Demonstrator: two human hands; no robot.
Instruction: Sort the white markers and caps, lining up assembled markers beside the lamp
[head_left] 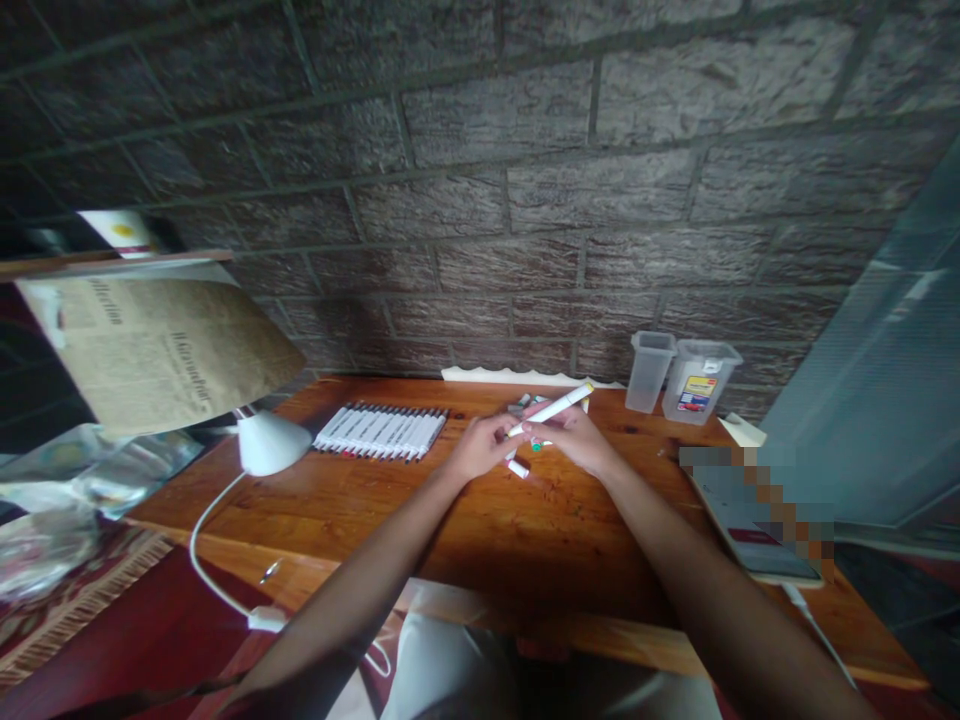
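A white marker (555, 408) with yellow ends slants up to the right between my two hands above the table. My left hand (478, 447) closes its fingers round the marker's lower end. My right hand (576, 436) grips it close by, thumb against the barrel. Beneath and behind the hands lie a few loose markers, partly covered; a white marker end (518, 468) and a green tip (535, 447) show. To the left, several white markers (382, 432) lie side by side in a neat row.
A lamp with a newspaper-print shade (165, 345) and white base (271, 445) stands left. Two clear plastic containers (649, 372) stand at the back right, near a tablet-like device (757, 530) with a cable. A white wavy-edged strip (517, 377) lies along the brick wall (495, 240).
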